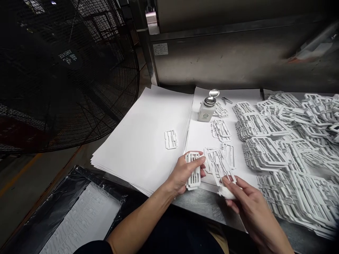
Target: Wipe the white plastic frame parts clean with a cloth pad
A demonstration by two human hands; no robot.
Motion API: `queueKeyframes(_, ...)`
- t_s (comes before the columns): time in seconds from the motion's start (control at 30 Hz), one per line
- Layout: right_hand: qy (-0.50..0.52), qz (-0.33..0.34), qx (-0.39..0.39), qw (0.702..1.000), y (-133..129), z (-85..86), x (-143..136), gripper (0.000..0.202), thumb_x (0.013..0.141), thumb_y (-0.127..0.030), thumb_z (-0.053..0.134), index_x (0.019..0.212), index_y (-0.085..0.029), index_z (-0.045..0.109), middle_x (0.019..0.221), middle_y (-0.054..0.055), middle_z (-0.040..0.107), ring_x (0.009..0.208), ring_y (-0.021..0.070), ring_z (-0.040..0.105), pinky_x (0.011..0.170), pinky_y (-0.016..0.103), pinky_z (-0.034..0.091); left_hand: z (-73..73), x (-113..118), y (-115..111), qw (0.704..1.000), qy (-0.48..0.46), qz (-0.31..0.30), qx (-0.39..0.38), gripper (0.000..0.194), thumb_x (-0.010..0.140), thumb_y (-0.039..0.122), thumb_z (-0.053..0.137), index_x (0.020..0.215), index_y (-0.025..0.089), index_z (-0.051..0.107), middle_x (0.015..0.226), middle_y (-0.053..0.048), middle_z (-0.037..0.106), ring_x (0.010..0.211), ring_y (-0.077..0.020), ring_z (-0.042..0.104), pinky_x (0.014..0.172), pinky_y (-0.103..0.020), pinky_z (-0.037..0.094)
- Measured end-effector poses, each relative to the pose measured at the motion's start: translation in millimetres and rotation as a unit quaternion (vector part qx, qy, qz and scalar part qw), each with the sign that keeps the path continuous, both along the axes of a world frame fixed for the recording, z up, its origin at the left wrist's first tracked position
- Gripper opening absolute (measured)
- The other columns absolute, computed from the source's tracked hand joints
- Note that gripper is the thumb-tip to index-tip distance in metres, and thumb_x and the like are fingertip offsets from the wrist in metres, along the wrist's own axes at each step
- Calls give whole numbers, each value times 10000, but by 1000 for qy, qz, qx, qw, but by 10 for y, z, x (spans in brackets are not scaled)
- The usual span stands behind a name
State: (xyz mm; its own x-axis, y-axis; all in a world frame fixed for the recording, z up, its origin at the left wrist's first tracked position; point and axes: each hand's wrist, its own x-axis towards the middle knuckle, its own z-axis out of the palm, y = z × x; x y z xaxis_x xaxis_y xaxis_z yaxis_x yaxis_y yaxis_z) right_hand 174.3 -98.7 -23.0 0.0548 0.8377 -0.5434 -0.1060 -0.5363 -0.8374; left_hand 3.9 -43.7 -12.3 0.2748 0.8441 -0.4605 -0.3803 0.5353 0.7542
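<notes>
My left hand is closed around a small stack of white plastic frames, its thumb lying across the top one. To the right, my right hand pinches a single white frame by its lower end, together with a white wad that looks like cloth or cotton. The raised end of this frame points toward my left hand. Beneath and beyond it, a few loose frames lie on white paper. One separate frame lies flat on the left paper stack.
A white bottle with an open metal lid stands at the back beside a small clipper. Many piled frames cover the right side. A large fan stands left, above a black-lined container holding more frames.
</notes>
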Motion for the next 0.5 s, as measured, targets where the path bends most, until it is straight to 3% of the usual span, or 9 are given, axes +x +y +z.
queueKeyframes(0.17,86,-52,-5,995,-241,7,-94,398,662,-479,751,876,-167,629,744,13,529,504,78,407,383,166,362,-21,12,-88,988,-148,-52,-2,430,759,316,682,1137,151,561,893,-74,623,609,-98,574,563,-210,471)
queueKeyframes(0.33,215,-135,-75,964,-374,125,-362,351,614,-369,818,845,-158,657,715,-17,493,486,30,354,362,98,308,-97,58,-154,964,-244,-100,-9,436,745,310,689,1128,126,591,1036,-147,634,691,-150,618,623,-257,511)
queueKeyframes(0.5,196,-118,-91,969,-465,293,-485,387,618,-434,799,900,-198,675,595,-36,461,440,36,351,371,107,325,-144,48,-154,949,-283,-137,-5,417,768,348,656,1107,114,596,1072,-174,621,641,-139,608,564,-257,516)
